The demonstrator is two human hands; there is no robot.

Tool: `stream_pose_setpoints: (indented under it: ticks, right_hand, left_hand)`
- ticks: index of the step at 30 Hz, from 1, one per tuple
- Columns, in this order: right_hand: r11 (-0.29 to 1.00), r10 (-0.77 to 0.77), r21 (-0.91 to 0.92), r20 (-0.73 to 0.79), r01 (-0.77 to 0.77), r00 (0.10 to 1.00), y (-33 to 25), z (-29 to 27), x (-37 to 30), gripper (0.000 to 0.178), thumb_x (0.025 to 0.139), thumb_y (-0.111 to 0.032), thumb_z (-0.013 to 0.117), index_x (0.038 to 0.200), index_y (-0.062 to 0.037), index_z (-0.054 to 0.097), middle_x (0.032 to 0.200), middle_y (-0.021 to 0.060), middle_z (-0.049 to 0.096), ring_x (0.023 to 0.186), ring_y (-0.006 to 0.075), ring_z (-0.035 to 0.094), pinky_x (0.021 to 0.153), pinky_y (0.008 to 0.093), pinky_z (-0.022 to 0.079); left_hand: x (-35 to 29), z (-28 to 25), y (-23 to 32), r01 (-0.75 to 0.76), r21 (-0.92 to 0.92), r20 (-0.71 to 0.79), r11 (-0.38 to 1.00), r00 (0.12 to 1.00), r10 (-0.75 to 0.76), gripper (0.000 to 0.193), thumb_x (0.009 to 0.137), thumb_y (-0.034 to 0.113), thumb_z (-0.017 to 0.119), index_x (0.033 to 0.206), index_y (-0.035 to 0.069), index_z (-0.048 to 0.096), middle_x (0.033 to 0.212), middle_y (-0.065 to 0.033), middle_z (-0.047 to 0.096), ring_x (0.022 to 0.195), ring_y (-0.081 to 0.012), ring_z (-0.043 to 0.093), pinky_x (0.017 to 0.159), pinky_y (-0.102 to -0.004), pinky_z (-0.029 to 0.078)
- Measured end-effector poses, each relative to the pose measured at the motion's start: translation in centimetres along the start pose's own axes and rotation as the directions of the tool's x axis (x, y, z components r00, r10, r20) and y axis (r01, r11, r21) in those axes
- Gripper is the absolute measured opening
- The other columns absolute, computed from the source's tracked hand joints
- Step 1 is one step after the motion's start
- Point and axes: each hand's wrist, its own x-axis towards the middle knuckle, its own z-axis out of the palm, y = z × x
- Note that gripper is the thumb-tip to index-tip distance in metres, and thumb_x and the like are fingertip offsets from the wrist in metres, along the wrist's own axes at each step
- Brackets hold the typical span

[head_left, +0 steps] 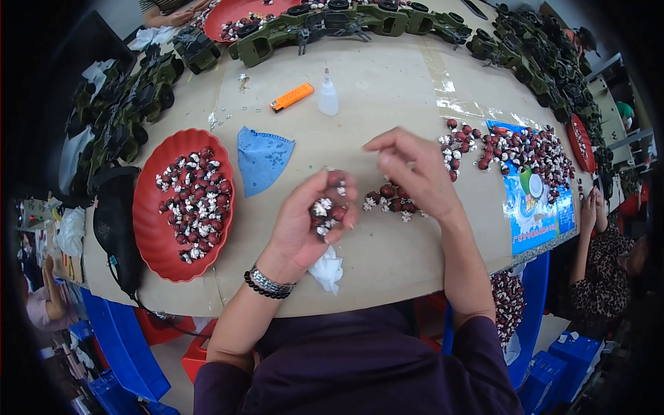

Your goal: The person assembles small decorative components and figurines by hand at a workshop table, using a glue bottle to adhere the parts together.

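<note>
My left hand is turned palm up, fingers curled round several small round dark-red-and-white pieces. To its right my right hand hangs over the table, index finger stretched toward the left and thumb apart from it. Nothing shows between those fingers. Partly below the right hand lies a small group of the same pieces. Many more fill a red scalloped tray on the left. A crumpled white tissue lies beside my left wrist.
A blue cloth, an orange lighter and a small needle-tipped bottle lie ahead. More pieces cover a blue printed sheet at right. Green toy vehicles line the far edge. A co-worker's hands are at far right.
</note>
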Motion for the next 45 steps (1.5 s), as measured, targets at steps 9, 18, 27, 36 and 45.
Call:
stream_pose_setpoints:
  ticks: [9, 18, 27, 36, 45]
  right_hand:
    - [0.723, 0.046, -0.69, 0.002, -0.032, 0.999, 0.7, -1.3, -0.4, 0.018, 0.076, -0.014, 0.07, 0.092, -0.0058, 0.067, 0.086, 0.008, 0.061, 0.087, 0.0248, 0.058, 0.075, 0.0379, 0.048]
    - [0.965, -0.043, -0.252, 0.109, 0.069, 0.993, -0.4, -0.5, 0.0, 0.022, 0.076, -0.003, 0.071, 0.096, -0.0029, 0.062, 0.089, 0.0057, 0.06, 0.085, 0.0183, 0.06, 0.076, 0.031, 0.048]
    - [0.96, -0.185, 0.243, 0.189, 0.137, 0.964, 0.6, 0.6, -0.4, 0.038, 0.075, 0.007, 0.073, 0.105, -0.0036, 0.053, 0.102, 0.0069, 0.057, 0.088, 0.0148, 0.06, 0.077, 0.0291, 0.049]
    - [0.949, -0.176, 0.298, 0.217, 0.107, 0.96, 0.6, 0.5, -0.4, 0.037, 0.075, 0.01, 0.071, 0.104, -0.0033, 0.052, 0.101, 0.0082, 0.056, 0.09, 0.0158, 0.059, 0.078, 0.0307, 0.049]
    - [0.946, -0.171, 0.308, 0.222, 0.098, 0.96, 0.1, 0.7, -0.4, 0.036, 0.075, 0.014, 0.066, 0.104, -0.003, 0.051, 0.101, 0.0091, 0.057, 0.091, 0.0161, 0.058, 0.08, 0.0314, 0.049]
  left_hand:
    - [0.0, 0.7, 1.1, -0.188, -0.059, 0.06, 0.98, 0.98, 0.192, 0.035, 0.096, 0.034, 0.047, 0.095, 0.001, 0.058, 0.107, -0.0148, 0.063, 0.066, -0.0264, 0.061, 0.037, -0.0251, 0.036]
    - [0.2, 0.6, 0.1, -0.084, 0.201, -0.078, 0.976, 0.992, 0.101, 0.027, 0.094, 0.03, 0.062, 0.092, 0.003, 0.061, 0.082, -0.004, 0.058, 0.062, -0.0149, 0.061, 0.039, -0.0209, 0.038]
    - [-0.2, 1.2, -0.3, 0.043, 0.345, -0.071, 0.937, 0.997, -0.02, 0.026, 0.094, 0.03, 0.064, 0.093, 0.004, 0.063, 0.08, -0.002, 0.059, 0.063, -0.0098, 0.061, 0.042, -0.0186, 0.039]
    - [0.0, 1.6, -0.4, 0.042, 0.329, -0.07, 0.944, 0.997, -0.02, 0.02, 0.093, 0.025, 0.066, 0.094, 0.004, 0.064, 0.074, -0.0022, 0.06, 0.062, -0.0078, 0.06, 0.043, -0.0175, 0.04]
    - [-0.1, 1.0, -0.5, 0.018, 0.324, -0.055, 0.946, 0.998, 0.0, 0.023, 0.095, 0.022, 0.062, 0.106, 0.002, 0.062, 0.08, -0.0042, 0.06, 0.063, -0.0115, 0.059, 0.041, -0.0191, 0.037]
